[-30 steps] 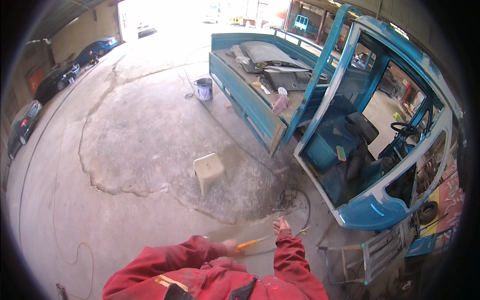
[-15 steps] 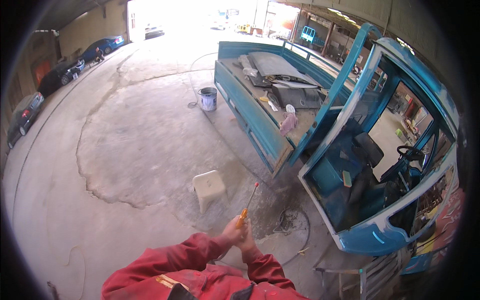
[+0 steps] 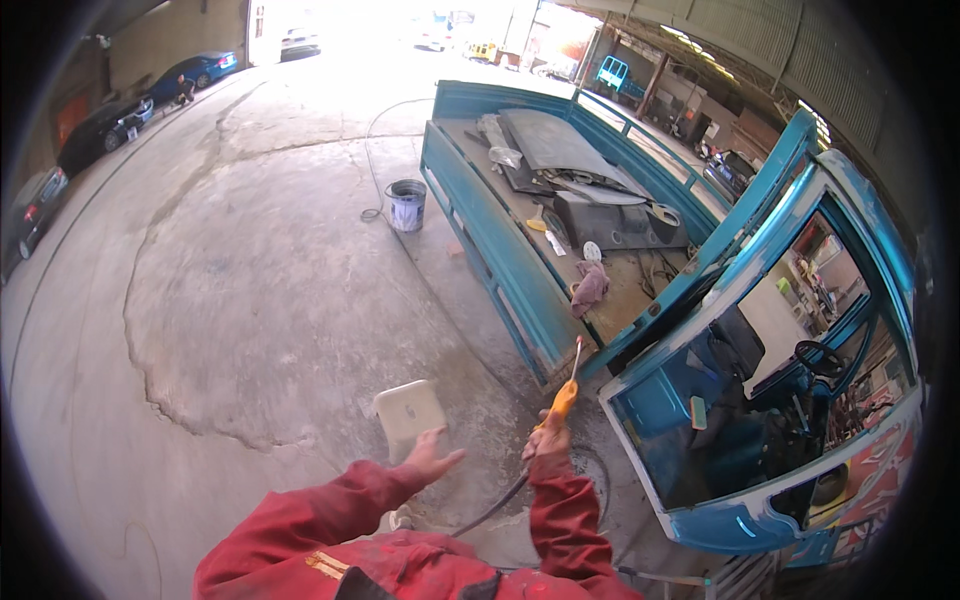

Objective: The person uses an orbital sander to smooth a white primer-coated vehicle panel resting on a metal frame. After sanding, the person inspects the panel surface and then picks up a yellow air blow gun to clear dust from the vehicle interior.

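Observation:
My right hand (image 3: pixel 546 440) is wrapped round an orange air blow gun (image 3: pixel 564 400) with a thin metal nozzle and a red tip. The nozzle points up toward the near corner of the blue truck bed (image 3: pixel 500 290). A dark hose (image 3: pixel 495 508) runs down from beneath this hand. My left hand (image 3: pixel 433 456) is empty, its fingers spread, just in front of a cream plastic stool (image 3: pixel 408 408) on the floor.
Right of me is a blue truck cab (image 3: pixel 690 500) with bare frame openings. Loose panels (image 3: pixel 575 150) and a mauve rag (image 3: pixel 590 287) lie in the bed. A bucket (image 3: pixel 406 208) stands on the concrete, and cars (image 3: pixel 105 135) are parked far left.
My hands have come apart: the right moved right and up with the blow gun, while the left moved left and opened. My view has shifted slightly.

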Demonstrator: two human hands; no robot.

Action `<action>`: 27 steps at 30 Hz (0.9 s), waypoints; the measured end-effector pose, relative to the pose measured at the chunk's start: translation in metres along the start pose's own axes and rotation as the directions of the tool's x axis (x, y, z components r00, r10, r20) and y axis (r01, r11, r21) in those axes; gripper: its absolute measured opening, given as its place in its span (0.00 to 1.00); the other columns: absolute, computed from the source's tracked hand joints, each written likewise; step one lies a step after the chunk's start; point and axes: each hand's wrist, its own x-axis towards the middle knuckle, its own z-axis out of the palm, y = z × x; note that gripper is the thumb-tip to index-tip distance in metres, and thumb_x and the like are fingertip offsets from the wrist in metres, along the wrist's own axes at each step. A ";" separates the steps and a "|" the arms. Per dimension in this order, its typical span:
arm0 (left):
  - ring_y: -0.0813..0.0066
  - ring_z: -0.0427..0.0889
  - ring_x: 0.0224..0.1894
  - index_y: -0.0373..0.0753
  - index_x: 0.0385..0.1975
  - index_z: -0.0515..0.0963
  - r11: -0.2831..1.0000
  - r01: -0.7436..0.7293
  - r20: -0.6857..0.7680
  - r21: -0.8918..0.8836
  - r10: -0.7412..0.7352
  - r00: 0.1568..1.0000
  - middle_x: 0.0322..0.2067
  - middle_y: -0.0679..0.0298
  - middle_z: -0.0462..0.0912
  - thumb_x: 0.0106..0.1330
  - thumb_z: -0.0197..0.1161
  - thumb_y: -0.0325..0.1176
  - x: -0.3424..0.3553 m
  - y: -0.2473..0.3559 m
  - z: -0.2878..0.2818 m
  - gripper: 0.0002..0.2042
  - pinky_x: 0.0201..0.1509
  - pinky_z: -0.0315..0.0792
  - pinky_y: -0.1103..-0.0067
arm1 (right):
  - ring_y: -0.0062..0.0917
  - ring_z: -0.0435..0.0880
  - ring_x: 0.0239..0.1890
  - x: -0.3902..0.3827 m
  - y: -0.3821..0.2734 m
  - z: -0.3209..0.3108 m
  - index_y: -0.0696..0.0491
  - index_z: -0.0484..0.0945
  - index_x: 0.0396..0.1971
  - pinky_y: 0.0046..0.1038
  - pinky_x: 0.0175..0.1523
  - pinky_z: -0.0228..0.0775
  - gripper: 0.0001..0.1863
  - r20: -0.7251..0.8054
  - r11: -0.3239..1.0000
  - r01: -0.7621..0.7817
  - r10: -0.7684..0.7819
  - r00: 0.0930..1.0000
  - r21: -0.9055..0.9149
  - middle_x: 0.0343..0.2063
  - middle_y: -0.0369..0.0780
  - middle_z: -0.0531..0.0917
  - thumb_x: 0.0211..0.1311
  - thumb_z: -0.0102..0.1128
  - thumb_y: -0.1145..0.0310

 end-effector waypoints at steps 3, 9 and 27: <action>0.47 0.69 0.60 0.30 0.59 0.67 0.971 0.217 -0.045 0.100 -0.214 0.976 0.56 0.41 0.70 0.56 0.65 0.59 -0.020 -0.095 -0.023 0.40 0.63 0.66 0.65 | 0.17 0.62 0.09 0.043 -0.047 0.010 0.50 0.66 0.43 0.24 0.14 0.60 0.30 0.003 0.997 0.011 -0.011 1.000 -0.071 0.12 0.29 0.62 0.65 0.44 0.35; 0.46 0.73 0.58 0.31 0.51 0.77 0.623 0.706 -0.161 0.336 -0.701 0.695 0.53 0.42 0.76 0.54 0.64 0.58 -0.149 -0.269 -0.069 0.35 0.62 0.68 0.63 | 0.22 0.62 0.08 0.114 -0.122 0.034 0.50 0.70 0.37 0.30 0.15 0.61 0.33 -0.115 0.998 -0.012 0.004 0.993 -0.065 0.10 0.31 0.64 0.61 0.43 0.30; 0.52 0.83 0.44 0.39 0.38 0.84 0.586 0.783 -0.101 0.207 -0.783 0.613 0.38 0.49 0.85 0.53 0.63 0.54 -0.182 -0.295 -0.013 0.23 0.53 0.75 0.66 | 0.37 0.71 0.11 0.241 -0.135 -0.011 0.54 0.70 0.29 0.41 0.19 0.71 0.41 -0.495 0.899 -0.214 -0.004 0.869 -0.382 0.19 0.44 0.75 0.52 0.45 0.22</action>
